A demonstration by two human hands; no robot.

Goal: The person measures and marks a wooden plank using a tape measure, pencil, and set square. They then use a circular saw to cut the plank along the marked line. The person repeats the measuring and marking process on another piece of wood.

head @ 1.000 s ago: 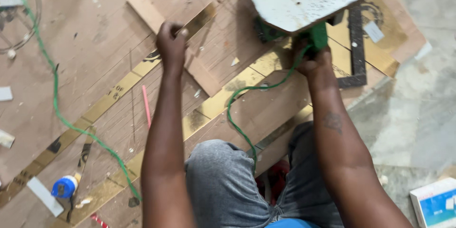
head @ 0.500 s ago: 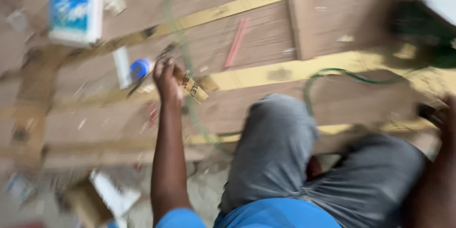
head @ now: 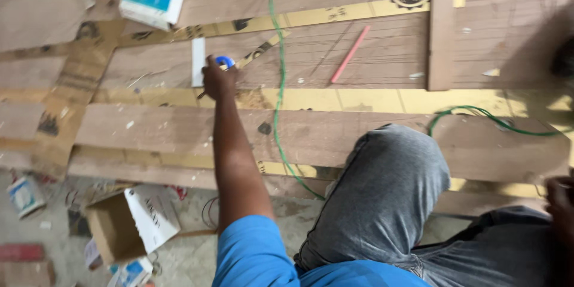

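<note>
The likeliest slip here is a poor grip: the left hand is stretched far out from the body over the brown plywood sheets, and the small blue round-bodied object it reaches onto could roll or skid away across the smooth board. The thin green cable runs just right of the wrist and could snag the forearm. The fingers look curled down around the blue object, closed on it as far as I can judge, though motion blur hides the fingertips. That object lies on the far-left part of the board, just right of a small white rectangular strip. The right hand shows only at the near right edge; whether it is open or closed I cannot tell.
</note>
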